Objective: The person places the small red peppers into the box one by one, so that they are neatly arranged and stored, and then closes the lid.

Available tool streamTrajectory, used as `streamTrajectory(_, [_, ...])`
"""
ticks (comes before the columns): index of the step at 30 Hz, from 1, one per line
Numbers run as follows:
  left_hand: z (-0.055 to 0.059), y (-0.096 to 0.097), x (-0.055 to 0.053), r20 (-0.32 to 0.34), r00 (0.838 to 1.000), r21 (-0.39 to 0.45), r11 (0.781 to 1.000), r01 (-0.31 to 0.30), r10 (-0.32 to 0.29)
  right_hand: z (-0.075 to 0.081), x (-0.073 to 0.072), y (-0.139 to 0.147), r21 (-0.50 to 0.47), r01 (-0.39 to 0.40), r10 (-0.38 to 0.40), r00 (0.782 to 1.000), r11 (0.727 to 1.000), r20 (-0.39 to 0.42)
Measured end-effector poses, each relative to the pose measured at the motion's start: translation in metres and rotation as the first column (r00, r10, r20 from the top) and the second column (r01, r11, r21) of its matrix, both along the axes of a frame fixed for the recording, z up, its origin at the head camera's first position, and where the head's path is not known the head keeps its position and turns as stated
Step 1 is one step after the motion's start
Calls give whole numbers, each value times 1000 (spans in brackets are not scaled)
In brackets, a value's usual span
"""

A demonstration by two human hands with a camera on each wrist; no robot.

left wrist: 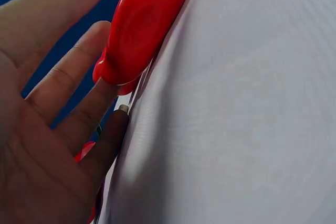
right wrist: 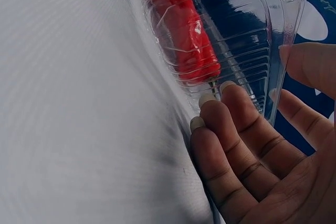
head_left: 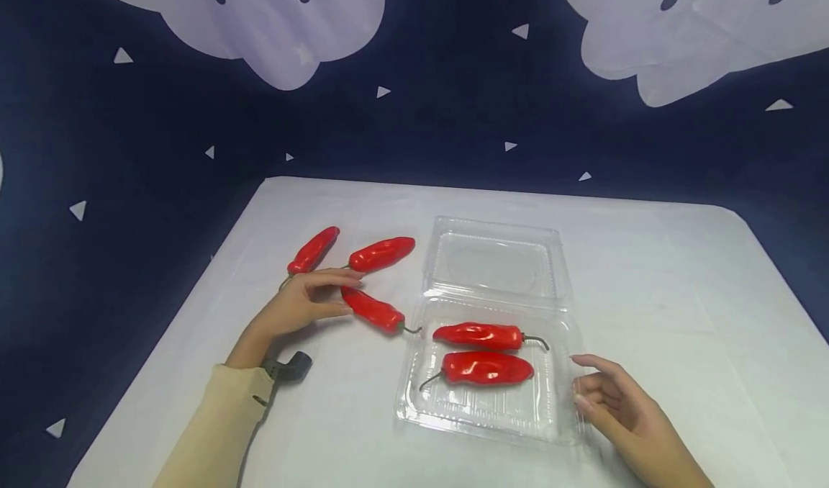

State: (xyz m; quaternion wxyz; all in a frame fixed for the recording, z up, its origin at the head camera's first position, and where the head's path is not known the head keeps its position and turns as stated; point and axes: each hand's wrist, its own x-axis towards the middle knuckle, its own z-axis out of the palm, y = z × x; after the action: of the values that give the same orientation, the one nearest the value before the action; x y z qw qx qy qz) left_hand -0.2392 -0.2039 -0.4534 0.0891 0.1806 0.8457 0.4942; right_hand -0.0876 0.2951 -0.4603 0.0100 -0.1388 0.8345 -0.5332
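A red chili pepper (head_left: 373,309) lies on the white table left of a clear plastic clamshell container (head_left: 414,394). My left hand (head_left: 304,302) is at this pepper's tip, thumb and fingers spread apart around it. In the left wrist view the red pepper (left wrist: 142,24) appears large before the fingers, not enclosed by them. Two red peppers, an upper one (head_left: 479,335) and a lower one (head_left: 488,368), lie side by side in the container's base. My right hand (head_left: 624,416) holds the container's right edge; in the right wrist view the thumb and fingers (right wrist: 239,114) meet its rim and wall.
Two more red peppers lie beyond my left hand, one to the left (head_left: 314,249) and one to the right (head_left: 382,255). The container's lid (head_left: 495,258) is folded back, away from me. Behind the table (head_left: 680,294) hangs dark blue cloth with white shapes.
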Motion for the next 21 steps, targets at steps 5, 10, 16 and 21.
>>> streamTrajectory(5, [-2,0,2,16,1000,-39,999,5,-4,4,0,-3,38,29,-30,999,999,22])
streamTrajectory(10, [-4,3,2,-11,1000,-68,998,-6,5,5,1,-3,38,30,-31,999,999,19])
streamTrajectory(16, [-6,3,3,-51,998,-58,997,-43,40,4,1,-2,21,19,-19,1000,1000,14])
streamTrajectory(21, [-4,0,5,-28,997,3,997,-79,79,3,1,-1,9,-5,5,1000,1000,-7])
